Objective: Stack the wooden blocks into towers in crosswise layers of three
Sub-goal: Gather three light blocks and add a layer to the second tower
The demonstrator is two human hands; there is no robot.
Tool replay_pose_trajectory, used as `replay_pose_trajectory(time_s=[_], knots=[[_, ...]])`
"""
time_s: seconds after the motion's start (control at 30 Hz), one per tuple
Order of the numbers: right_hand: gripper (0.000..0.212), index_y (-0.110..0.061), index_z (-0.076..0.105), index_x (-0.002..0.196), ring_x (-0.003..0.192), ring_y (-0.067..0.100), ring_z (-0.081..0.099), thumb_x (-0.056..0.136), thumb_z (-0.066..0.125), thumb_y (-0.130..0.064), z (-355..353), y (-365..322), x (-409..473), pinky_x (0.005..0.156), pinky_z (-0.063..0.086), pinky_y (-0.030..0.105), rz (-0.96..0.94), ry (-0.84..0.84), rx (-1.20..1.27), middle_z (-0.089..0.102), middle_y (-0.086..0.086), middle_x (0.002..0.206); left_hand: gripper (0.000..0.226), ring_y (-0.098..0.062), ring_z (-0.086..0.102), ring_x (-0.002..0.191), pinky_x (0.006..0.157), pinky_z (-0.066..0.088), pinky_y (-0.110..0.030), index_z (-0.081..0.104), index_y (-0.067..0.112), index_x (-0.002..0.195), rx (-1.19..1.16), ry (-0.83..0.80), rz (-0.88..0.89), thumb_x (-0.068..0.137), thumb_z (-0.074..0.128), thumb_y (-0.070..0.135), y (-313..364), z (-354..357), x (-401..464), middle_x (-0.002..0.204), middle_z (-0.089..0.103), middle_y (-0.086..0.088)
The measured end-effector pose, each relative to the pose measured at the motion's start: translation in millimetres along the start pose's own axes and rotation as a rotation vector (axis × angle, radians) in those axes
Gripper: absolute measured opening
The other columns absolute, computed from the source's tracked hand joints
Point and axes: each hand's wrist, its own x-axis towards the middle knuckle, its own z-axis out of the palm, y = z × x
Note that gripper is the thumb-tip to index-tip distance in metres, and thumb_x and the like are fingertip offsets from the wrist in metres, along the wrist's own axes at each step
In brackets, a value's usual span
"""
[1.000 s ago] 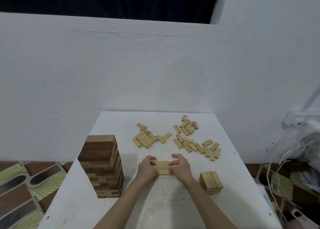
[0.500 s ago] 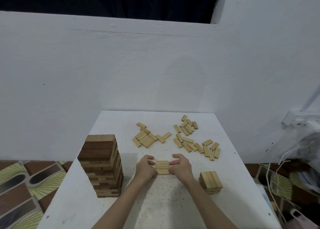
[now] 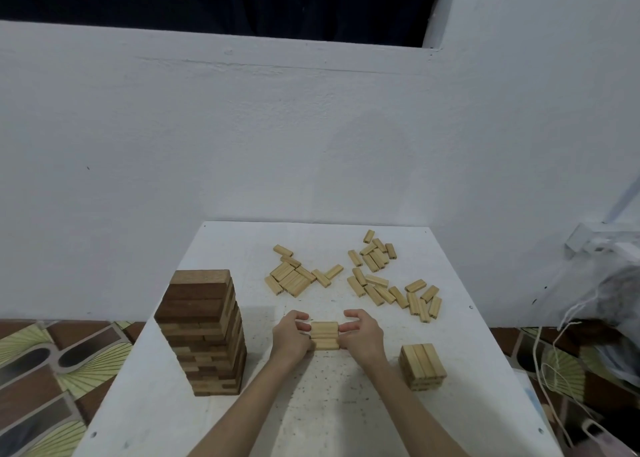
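At lower centre of the white table (image 3: 346,418), the left hand (image 3: 290,339) and right hand (image 3: 364,335) pinch a row of three blocks (image 3: 324,335) between curled fingers (one at each end). Loose blocks (image 3: 381,283) lie above; the tall tower (image 3: 204,332) stands left.

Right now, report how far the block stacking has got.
Done: the tall dark-and-light wooden tower at the table's left and a short pale wooden stack at right. In hand: the left hand and right hand squeeze a row of three pale blocks. Left: two scattered groups of loose pale blocks.
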Motion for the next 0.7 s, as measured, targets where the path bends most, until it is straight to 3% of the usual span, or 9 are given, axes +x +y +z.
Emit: replay_pose_trajectory(time_s=[0.27, 0.7], knots=[[0.046, -0.013, 0.055, 0.118, 0.086, 0.019, 0.066, 0.077, 0.071, 0.001, 1.8, 1.5, -1.4, 0.074, 0.059, 0.033, 0.009, 0.021, 0.021, 0.066, 0.003, 0.09, 0.039, -0.023, 0.061, 0.09, 0.058, 0.053, -0.022, 0.055, 0.007, 0.11, -0.024, 0.005, -0.011, 0.077, 0.062, -0.012, 1.6, 0.5, 1.0, 0.1, 0.059, -0.01], [0.035, -0.011, 0.052, 0.117, 0.084, 0.023, 0.068, 0.084, 0.062, -0.001, 2.1, -1.2, -1.0, 0.077, 0.059, 0.04, 0.055, 0.072, 0.136, 0.066, 0.005, 0.087, 0.03, -0.024, 0.062, 0.091, 0.06, 0.053, -0.021, 0.056, 0.002, 0.107, -0.012, 0.053, -0.023, 0.081, 0.058, -0.012, 0.4, 1.6, 2.6, 0.095, 0.061, -0.008]])
